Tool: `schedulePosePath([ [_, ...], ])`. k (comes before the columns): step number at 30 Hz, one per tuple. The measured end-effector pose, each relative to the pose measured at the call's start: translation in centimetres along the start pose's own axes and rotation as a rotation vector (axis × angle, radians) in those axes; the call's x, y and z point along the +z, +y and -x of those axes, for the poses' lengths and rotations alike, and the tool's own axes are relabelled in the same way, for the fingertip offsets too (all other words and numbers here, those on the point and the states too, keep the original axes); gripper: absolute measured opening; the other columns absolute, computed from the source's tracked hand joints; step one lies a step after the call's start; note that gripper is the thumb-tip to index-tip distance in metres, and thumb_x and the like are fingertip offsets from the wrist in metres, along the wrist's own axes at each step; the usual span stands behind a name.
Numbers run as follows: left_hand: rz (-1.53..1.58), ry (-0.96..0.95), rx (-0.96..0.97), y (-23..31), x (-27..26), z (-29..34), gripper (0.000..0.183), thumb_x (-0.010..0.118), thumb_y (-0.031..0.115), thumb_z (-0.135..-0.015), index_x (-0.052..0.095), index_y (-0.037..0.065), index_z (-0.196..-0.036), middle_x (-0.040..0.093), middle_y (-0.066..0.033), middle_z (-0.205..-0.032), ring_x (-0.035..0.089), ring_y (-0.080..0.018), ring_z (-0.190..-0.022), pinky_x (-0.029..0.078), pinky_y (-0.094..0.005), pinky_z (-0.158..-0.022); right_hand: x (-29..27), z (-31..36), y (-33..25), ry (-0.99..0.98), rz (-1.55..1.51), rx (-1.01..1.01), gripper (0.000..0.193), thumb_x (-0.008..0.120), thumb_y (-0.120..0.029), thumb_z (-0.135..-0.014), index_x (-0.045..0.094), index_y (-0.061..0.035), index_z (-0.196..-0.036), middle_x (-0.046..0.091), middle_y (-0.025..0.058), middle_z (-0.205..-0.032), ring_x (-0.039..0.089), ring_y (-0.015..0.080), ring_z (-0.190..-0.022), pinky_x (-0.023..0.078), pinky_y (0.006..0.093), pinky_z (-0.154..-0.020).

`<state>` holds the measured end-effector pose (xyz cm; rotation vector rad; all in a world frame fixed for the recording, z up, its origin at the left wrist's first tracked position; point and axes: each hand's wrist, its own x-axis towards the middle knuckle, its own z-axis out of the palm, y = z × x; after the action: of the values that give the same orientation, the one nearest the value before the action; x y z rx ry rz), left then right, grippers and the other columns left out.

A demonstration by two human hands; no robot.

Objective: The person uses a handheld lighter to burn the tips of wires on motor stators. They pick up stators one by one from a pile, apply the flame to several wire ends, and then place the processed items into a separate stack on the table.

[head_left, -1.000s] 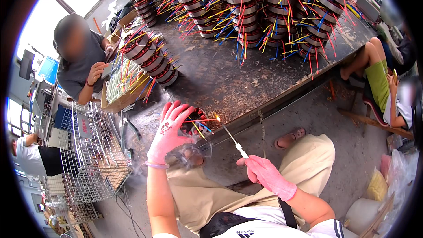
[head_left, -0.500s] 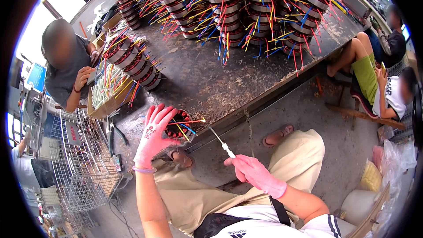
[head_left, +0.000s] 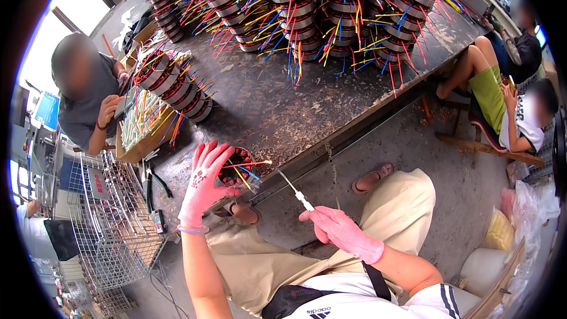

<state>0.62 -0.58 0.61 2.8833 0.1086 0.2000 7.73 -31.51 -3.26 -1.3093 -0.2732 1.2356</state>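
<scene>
- Your left hand (head_left: 202,188) and right hand (head_left: 344,233) have barely moved in the last second; the flame (head_left: 269,162) on the red wire (head_left: 257,163) looks smaller
- Your left hand is spread, thumb parted, at the left rim of the stator (head_left: 229,173); how firmly you hold it cannot be told
- Your right hand is closed round a slim metal-tipped tool (head_left: 303,200), its tip near the wire's end
- Beyond your left hand, a stator stack (head_left: 174,90) stands on the workbench (head_left: 295,119)

The dark, scuffed table (head_left: 260,106) extends beyond both hands. Far ahead of them stand many stator stacks (head_left: 298,20); nearer, ahead-left of the left hand (head_left: 204,183), a lone stack (head_left: 177,90) beside a box (head_left: 143,146). Pliers (head_left: 149,190) lie to that hand's left.
</scene>
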Motion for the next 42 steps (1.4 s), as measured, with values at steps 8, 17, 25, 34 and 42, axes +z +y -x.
schedulePosePath([
  [8, 0.007, 0.002, 0.008, 0.03, -0.03, -0.1, 0.095, 0.083, 0.019, -0.043, 0.049, 0.009, -0.132, 0.047, -0.0096, -0.138, 0.032, -0.0328, -0.136, 0.021, -0.0474, -0.115, 0.05, 0.11, -0.1, 0.009, 0.004, 0.017, 0.03, 0.042, -0.025, -0.101, 0.061, -0.0033, -0.109, 0.047, -0.0019, -0.059, 0.037, 0.0048, -0.053, 0.031, 0.0219, -0.05],
  [17, 0.003, 0.001, 0.003, 0.12, -0.19, -0.06, 0.095, 0.083, 0.021, -0.044, 0.05, 0.009, -0.132, 0.047, -0.0086, -0.138, 0.033, -0.0325, -0.135, 0.02, -0.0477, -0.115, -0.02, -0.08, 0.17, 0.013, 0.016, 0.007, 0.03, 0.043, -0.026, -0.1, 0.062, -0.0039, -0.108, 0.047, -0.0021, -0.058, 0.038, 0.0048, -0.052, 0.031, 0.0221, -0.049],
  [25, 0.0, 0.0, 0.01, 0.1, -0.07, -0.13, 0.095, 0.083, 0.022, -0.045, 0.049, 0.009, -0.133, 0.047, -0.0079, -0.138, 0.033, -0.0318, -0.136, 0.02, -0.0477, -0.115, -0.04, -0.09, 0.34, 0.023, -0.001, 0.007, 0.029, 0.043, -0.025, -0.1, 0.062, -0.0037, -0.108, 0.046, -0.0021, -0.057, 0.038, 0.0053, -0.052, 0.032, 0.0227, -0.049],
  [34, -0.008, -0.001, 0.014, 0.21, -0.11, -0.21, 0.095, 0.082, 0.022, -0.044, 0.049, 0.008, -0.132, 0.047, -0.008, -0.138, 0.033, -0.0318, -0.135, 0.02, -0.0479, -0.115, -0.02, 0.01, -0.22, 0.001, 0.013, 0.007, 0.03, 0.043, -0.026, -0.1, 0.062, -0.0036, -0.108, 0.047, -0.0012, -0.057, 0.04, 0.0059, -0.053, 0.033, 0.0231, -0.051],
  [42, -0.007, 0.003, 0.018, 0.07, -0.02, -0.12, 0.095, 0.082, 0.024, -0.044, 0.049, 0.008, -0.132, 0.048, -0.0083, -0.137, 0.033, -0.0322, -0.135, 0.02, -0.0479, -0.115, -0.02, 0.18, -0.46, 0.008, 0.031, 0.003, 0.03, 0.044, -0.027, -0.1, 0.062, -0.0036, -0.108, 0.047, -0.0012, -0.058, 0.04, 0.0059, -0.053, 0.034, 0.0232, -0.051],
])
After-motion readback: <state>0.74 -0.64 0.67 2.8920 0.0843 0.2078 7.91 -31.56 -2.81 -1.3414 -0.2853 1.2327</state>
